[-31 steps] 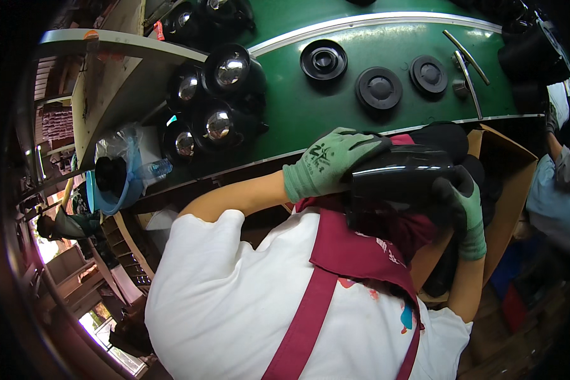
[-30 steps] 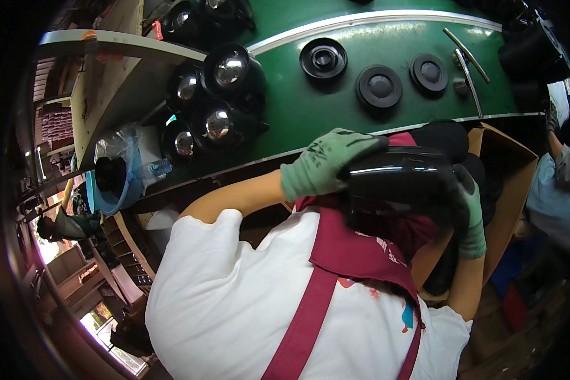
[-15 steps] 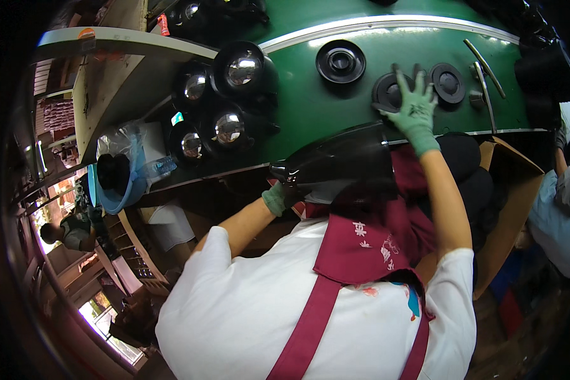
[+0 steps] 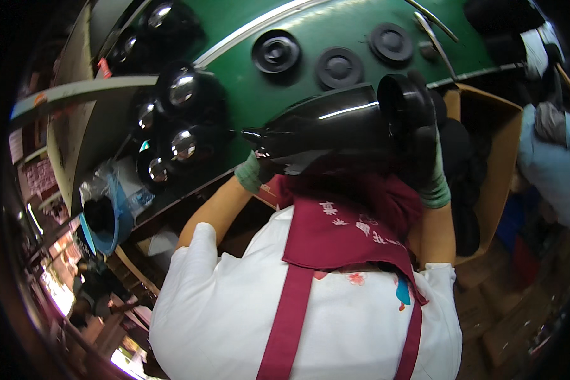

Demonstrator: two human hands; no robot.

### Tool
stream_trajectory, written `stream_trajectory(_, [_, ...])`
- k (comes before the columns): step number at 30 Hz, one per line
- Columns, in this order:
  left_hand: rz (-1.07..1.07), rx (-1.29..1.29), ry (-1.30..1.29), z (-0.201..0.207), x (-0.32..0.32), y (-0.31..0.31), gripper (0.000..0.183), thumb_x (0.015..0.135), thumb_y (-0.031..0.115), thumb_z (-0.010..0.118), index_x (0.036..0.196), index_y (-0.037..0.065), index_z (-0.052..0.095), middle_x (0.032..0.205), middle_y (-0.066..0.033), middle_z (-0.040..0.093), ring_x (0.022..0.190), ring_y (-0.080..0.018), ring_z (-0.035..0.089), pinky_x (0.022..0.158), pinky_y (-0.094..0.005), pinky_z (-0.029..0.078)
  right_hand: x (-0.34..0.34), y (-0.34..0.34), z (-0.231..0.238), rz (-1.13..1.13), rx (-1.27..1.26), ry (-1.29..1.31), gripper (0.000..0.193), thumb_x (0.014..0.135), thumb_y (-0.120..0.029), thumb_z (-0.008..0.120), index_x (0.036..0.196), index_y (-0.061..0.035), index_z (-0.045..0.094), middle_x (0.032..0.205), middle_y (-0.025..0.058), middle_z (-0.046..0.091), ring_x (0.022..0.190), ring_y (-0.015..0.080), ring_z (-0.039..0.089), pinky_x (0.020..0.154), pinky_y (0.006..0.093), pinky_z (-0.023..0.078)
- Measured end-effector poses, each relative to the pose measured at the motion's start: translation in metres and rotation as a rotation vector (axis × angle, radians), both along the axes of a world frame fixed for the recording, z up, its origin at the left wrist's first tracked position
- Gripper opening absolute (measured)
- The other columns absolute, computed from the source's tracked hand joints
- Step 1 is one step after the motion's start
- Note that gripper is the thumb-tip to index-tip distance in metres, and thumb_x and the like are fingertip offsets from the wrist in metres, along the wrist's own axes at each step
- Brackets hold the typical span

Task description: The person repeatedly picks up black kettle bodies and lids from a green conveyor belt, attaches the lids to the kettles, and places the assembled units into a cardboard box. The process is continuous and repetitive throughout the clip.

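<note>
A glossy black tapered vessel [image 4: 335, 117] lies sideways in front of my chest, narrow neck to the left, wide end to the right. My left hand [image 4: 253, 171], in a green glove with dark fingers, is closed around the neck; the vessel partly hides it. My right hand [image 4: 429, 145], gloved alike, grips a round black cap-like piece [image 4: 401, 100] at the wide end. Whether the piece touches the rim I cannot tell. Beyond the vessel, a black disc [image 4: 339, 68], another disc [image 4: 391, 44] and a dish-shaped black piece [image 4: 276, 50] lie on the green table.
Several glossy black vessels [image 4: 183, 88] stand at the left of the green table [image 4: 247, 88]. Metal bars [image 4: 434, 41] lie at its far right. A blue bucket [image 4: 117, 218] hangs low on the left. An open cardboard box [image 4: 503, 139] with black pieces stands right, near another person [image 4: 554, 171].
My right hand has left the discs on the table and come back to the vessel's wide end with a round black piece. My view has shifted; the left hand keeps the neck.
</note>
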State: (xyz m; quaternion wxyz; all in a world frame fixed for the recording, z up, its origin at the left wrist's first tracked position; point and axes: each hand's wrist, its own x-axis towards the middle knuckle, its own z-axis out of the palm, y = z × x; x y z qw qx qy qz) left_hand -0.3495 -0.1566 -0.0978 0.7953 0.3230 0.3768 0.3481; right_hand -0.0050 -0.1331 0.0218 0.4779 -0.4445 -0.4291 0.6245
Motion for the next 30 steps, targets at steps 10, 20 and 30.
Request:
stream_trajectory(10, [-0.244,0.384,0.229,0.054,0.039,0.037,0.047,0.088,0.019,0.066,0.129,-0.001,0.055,0.124,-0.0117,0.063,0.106,-0.0210,0.063,0.092,-0.0349,0.052,0.007,-0.036,0.015,-0.109,0.225,-0.125,0.083,0.087,-0.035,0.071,0.153,-0.0083,0.028,0.155,0.0116,0.031,0.143,0.0259,0.030,0.116,0.0367,0.027])
stream_trajectory(20, [-0.063,0.454,0.462,0.043,0.053,0.069,0.041,0.084,0.016,0.066,0.120,-0.002,0.063,0.111,-0.0132,0.069,0.101,-0.0220,0.065,0.091,-0.0350,0.051,0.043,-0.056,0.035,-0.036,0.062,0.050,0.072,0.097,-0.031,0.059,0.153,-0.0044,0.022,0.155,0.0116,0.030,0.141,0.0209,0.030,0.116,0.0352,0.026])
stream_trajectory(30, [-0.274,0.575,0.369,0.138,0.107,0.093,0.041,0.089,0.020,0.063,0.121,-0.005,0.061,0.115,-0.0134,0.067,0.102,-0.0196,0.065,0.093,-0.0351,0.052,0.089,-0.041,0.051,0.082,0.122,-0.289,0.068,0.098,-0.037,0.056,0.150,-0.0030,0.028,0.151,0.0137,0.035,0.139,0.0215,0.034,0.115,0.0353,0.027])
